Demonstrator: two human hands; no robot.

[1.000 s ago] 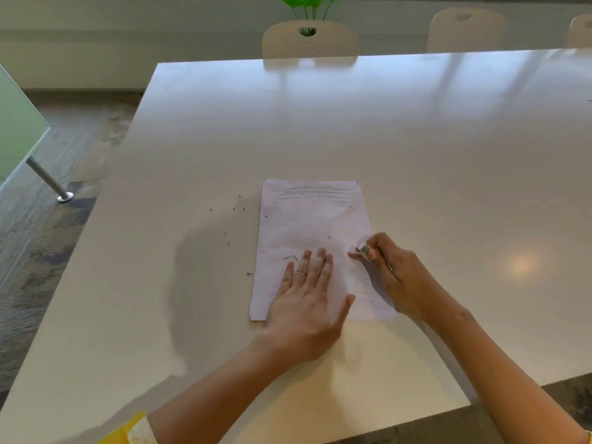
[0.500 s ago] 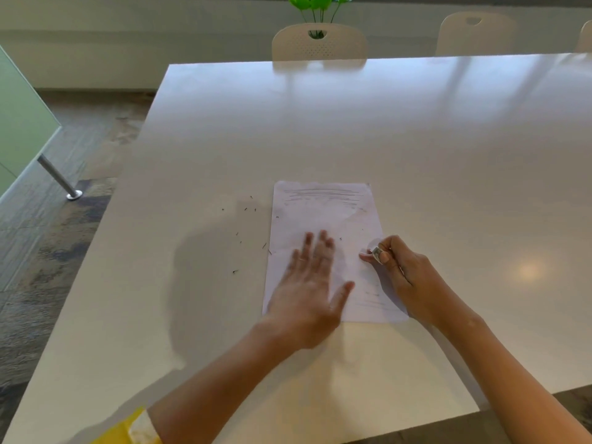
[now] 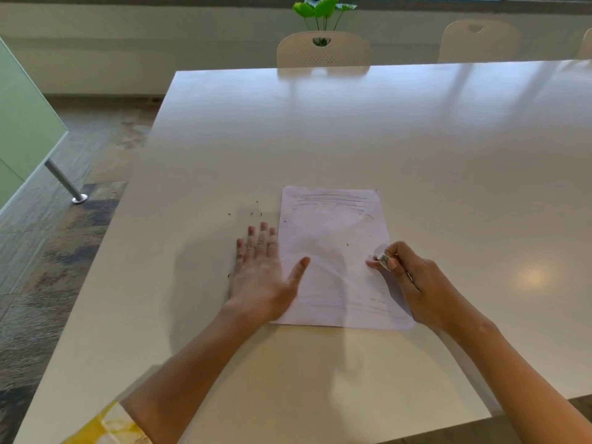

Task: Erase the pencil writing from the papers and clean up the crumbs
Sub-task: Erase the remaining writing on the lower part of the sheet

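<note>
White and glossy, the surface [image 3: 352, 129] is filling most of the view, catching soft window glare and a round light spot to the right of the paper [image 3: 333, 261]. That paper is lying flat near the surface's near edge, faint pencil lines showing along its far end and a few more near its near right corner. The left hand [image 3: 261, 277] is lying flat just left of the paper, its fingers [image 3: 263, 238] straight and close together on the surface, thumb reaching onto the sheet. The right hand [image 3: 416, 283] is resting at the paper's right edge, its fingers curling in and pinching a small eraser [image 3: 383, 259] against the sheet. Dark crumbs [image 3: 253, 213] are sitting scattered on the surface left of the paper's far corner, with a speck or two on the sheet itself. Beyond the paper, beige chairs [image 3: 323, 49] are standing at the surface's far edge, a green plant [image 3: 323, 9] showing behind the middle one below a window. Left of the paper, past the surface's edge, patterned flooring [image 3: 64, 251] is running under a pale green panel [image 3: 22, 129] on a metal leg [image 3: 62, 181].
</note>
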